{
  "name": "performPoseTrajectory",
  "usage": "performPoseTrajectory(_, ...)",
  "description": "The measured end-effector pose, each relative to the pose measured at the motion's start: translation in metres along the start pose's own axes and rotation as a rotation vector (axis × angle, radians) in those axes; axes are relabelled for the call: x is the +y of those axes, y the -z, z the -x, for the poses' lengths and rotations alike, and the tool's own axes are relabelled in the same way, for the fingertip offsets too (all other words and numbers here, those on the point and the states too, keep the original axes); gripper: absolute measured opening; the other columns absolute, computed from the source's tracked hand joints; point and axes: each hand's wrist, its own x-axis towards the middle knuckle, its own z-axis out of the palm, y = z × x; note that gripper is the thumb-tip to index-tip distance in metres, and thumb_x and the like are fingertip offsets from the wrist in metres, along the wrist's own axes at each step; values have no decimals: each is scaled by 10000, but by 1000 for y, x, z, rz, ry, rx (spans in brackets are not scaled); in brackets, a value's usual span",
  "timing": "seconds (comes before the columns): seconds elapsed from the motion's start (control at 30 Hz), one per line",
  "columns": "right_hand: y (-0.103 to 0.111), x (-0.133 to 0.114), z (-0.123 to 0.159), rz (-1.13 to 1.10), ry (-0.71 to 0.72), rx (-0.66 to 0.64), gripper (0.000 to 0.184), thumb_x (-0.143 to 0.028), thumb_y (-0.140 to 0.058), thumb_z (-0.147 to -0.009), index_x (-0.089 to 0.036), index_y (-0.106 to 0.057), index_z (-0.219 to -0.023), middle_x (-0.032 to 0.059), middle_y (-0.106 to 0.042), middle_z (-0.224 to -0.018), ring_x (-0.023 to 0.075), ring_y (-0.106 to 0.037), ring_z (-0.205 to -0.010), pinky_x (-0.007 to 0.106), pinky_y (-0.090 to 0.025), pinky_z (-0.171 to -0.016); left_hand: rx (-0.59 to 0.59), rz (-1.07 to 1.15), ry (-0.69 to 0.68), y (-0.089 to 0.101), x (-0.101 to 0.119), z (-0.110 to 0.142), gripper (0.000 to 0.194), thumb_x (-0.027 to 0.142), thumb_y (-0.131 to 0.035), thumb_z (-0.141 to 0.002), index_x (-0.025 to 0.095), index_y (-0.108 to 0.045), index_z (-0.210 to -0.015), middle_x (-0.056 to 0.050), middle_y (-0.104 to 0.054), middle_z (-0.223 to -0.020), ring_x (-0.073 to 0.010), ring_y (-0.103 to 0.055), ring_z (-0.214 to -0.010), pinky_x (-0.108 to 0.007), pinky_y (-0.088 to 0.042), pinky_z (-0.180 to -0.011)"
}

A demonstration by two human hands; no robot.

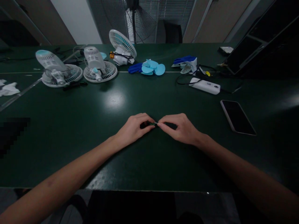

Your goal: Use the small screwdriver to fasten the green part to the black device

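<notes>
My left hand (136, 126) rests low over the dark green table, thumb and fingers pinched on a small green piece (152, 123) that looks like a circuit board. Facing it, my right hand (178, 127) pinches a thin, pale, pin-like piece (156, 123) between thumb and forefinger. The pale piece touches or lies right at the edge of the green one; which of the two I cannot tell. Fingers cover most of both pieces. Both forearms reach in from the near edge.
Across the back stand partly dismantled white fans (100, 67), a light-blue fan blade (153, 67) and blue-and-white gloves (187, 63). A white power strip (205, 86) with a cable and a phone (237, 117) lie to the right. White tissue (9, 89) sits far left.
</notes>
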Motion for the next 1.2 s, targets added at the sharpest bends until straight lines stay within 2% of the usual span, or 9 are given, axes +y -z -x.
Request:
performPoseTrajectory(0.13,4,7,2,123,0,-67,227,-315,-567,-1021,-189,-753,-1056,32,-745,-887,145,-638,-709,280,-446,-651,19,-19,10,-1,-1,1,184,287,-651,-973,203,-726,-1119,-34,-695,-1037,-149,-636,-880,-294,-507,-779)
performPoseTrajectory(0.3,10,11,2,242,-21,-112,236,-327,-566,-1016,-200,-762,-1041,30,-743,-849,147,-621,-681,286,-415,-639,52,-55,34,-2,-3,2,221,321,-648,-976,199,-723,-1145,-48,-701,-1055,-158,-640,-883,-302,-512,-763)
performPoseTrajectory(0.57,8,7,2,258,-32,-134,242,-334,-564,-1017,-202,-766,-1040,21,-738,-835,139,-611,-660,281,-402,-616,15,-68,7,-1,-1,1,196,297,-647,-977,207,-714,-1139,-45,-703,-1081,-171,-639,-937,-317,-514,-819)
performPoseTrajectory(0.67,6,4,1,168,-16,-112,235,-321,-571,-1015,-192,-765,-1050,29,-749,-871,141,-633,-686,279,-434,-631,9,-68,9,-1,-1,1,195,300,-640,-981,206,-708,-1139,-46,-701,-1083,-174,-639,-938,-315,-514,-814)
performPoseTrajectory(0.8,4,-2,1,-91,2,-66,240,-332,-570,-1024,-184,-757,-1053,36,-763,-942,147,-680,-785,266,-492,-682,11,-56,7,0,0,2,184,273,-629,-982,203,-702,-1137,-52,-697,-1101,-183,-646,-981,-321,-519,-834)
performPoseTrajectory(0.87,6,-1,1,-116,-9,-43,246,-343,-569,-1023,-186,-758,-1047,36,-763,-929,150,-680,-776,269,-495,-672,13,-52,4,-1,0,2,187,281,-623,-985,202,-702,-1134,-56,-696,-1097,-187,-646,-982,-324,-522,-831)
performPoseTrajectory(1.03,11,11,1,73,-17,-63,219,-313,-586,-1005,-190,-763,-1042,38,-765,-906,155,-669,-741,286,-486,-681,23,-57,1,-1,0,2,206,308,-617,-989,204,-707,-1142,-59,-698,-1080,-176,-639,-927,-314,-520,-805)
performPoseTrajectory(1.2,10,12,2,169,-17,-95,222,-314,-587,-1003,-196,-773,-1034,31,-756,-870,152,-650,-706,285,-450,-651,16,-64,4,-1,0,1,214,304,-635,-975,198,-708,-1146,-62,-700,-1079,-175,-635,-914,-313,-518,-801)
